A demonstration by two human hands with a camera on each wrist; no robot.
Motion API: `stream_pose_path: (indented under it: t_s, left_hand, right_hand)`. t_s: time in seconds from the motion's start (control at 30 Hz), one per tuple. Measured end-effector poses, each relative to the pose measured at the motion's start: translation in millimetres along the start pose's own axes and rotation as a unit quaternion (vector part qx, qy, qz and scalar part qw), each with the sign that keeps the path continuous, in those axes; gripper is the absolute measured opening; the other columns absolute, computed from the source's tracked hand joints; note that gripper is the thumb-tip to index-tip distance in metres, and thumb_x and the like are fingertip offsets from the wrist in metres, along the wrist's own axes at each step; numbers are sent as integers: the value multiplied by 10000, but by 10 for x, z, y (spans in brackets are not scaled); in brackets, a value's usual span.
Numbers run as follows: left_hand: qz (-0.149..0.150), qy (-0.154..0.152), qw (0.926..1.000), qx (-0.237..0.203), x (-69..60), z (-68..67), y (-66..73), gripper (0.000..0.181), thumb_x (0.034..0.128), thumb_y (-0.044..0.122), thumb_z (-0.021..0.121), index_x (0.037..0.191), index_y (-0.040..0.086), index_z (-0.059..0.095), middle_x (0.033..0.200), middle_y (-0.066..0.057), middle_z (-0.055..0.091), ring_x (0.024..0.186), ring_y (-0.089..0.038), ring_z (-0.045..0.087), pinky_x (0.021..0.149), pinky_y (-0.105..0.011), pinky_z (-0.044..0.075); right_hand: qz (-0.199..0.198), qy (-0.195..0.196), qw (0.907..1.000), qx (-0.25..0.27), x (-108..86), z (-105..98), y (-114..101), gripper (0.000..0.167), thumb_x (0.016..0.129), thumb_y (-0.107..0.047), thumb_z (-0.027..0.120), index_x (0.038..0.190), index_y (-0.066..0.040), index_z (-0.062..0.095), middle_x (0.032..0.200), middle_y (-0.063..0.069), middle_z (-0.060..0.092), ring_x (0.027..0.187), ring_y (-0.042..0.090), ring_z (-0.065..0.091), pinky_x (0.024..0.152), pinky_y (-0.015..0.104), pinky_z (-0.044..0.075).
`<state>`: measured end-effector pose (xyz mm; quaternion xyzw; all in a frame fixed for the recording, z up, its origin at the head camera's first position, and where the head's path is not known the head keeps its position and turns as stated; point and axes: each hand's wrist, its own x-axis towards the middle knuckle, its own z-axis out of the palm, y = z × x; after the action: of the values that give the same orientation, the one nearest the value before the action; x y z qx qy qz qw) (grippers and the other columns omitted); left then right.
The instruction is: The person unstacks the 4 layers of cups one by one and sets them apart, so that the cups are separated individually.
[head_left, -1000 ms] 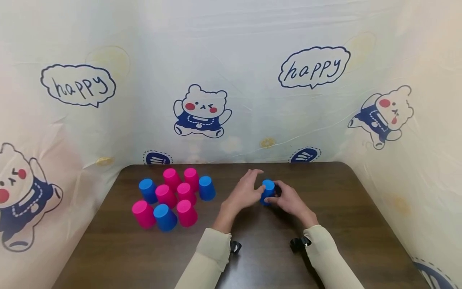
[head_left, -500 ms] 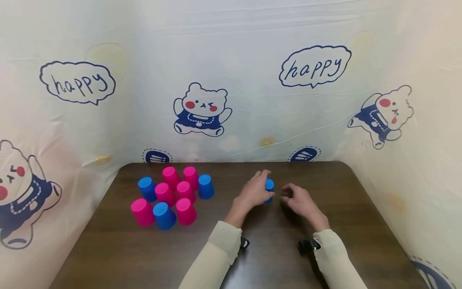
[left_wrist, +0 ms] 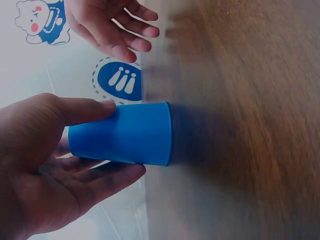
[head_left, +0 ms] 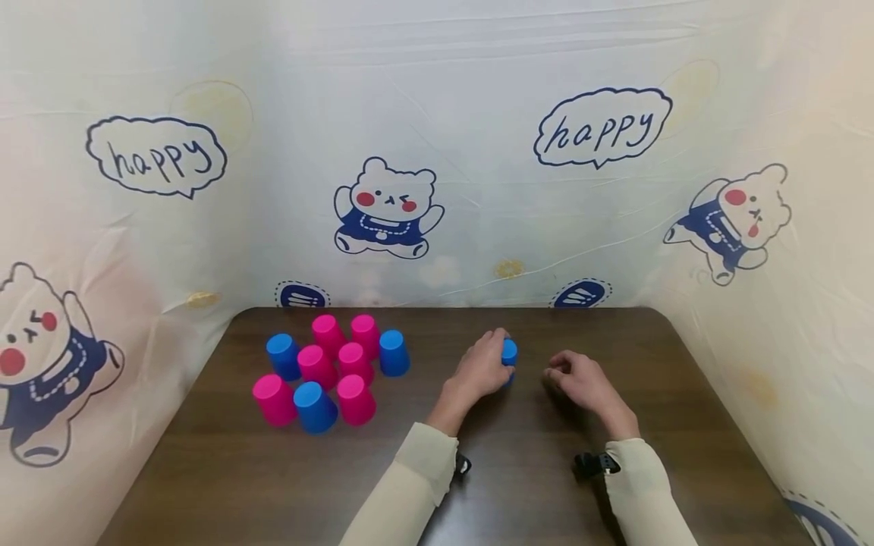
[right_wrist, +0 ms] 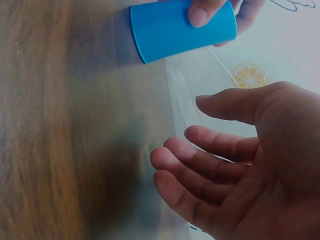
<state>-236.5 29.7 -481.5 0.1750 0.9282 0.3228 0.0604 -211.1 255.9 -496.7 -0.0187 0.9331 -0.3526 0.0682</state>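
Note:
A blue cup (left_wrist: 122, 134) stands mouth down, its wide rim at or just above the tabletop. My left hand (head_left: 480, 365) grips it, the thumb on one side and the fingers on the other in the left wrist view. From the head, much of that cup is hidden behind the hand. To its right, my right hand (head_left: 580, 379) hovers over the table, apart from the cup. In the right wrist view the right hand's fingers (right_wrist: 215, 165) are loosely bent and hold nothing.
Several pink cups (head_left: 356, 400) and blue cups (head_left: 315, 408) stand mouth down in a cluster on the left of the dark wooden table (head_left: 519, 470). A printed curtain (head_left: 478, 152) closes off the back and both sides.
The right hand has let go of the blue cup and drawn away to the right. The left hand has moved slightly right and taken hold of that cup.

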Motion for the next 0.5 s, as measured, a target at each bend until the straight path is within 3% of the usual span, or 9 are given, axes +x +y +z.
stream_pose_path:
  t_s: [0.2,0.5]
  left_hand:
    - [-141,61,9999,59,-172,-142,-19,527,958,183,781,1412,87,533,1310,-113,626,1122,-287,666,954,-487,594]
    - [-545,285,9981,58,-619,-474,-110,525,942,160,784,1392,55,534,1272,-162,627,1096,-349,676,919,-559,603]
  right_hand:
    - [-47,-166,9998,-7,-15,32,-48,293,1021,-209,670,1221,5,672,1072,137,707,898,239,627,819,419,579]
    - [-152,-396,9991,-82,-13,90,-106,298,1029,-242,665,1222,-15,680,1092,133,708,922,244,629,843,436,578]
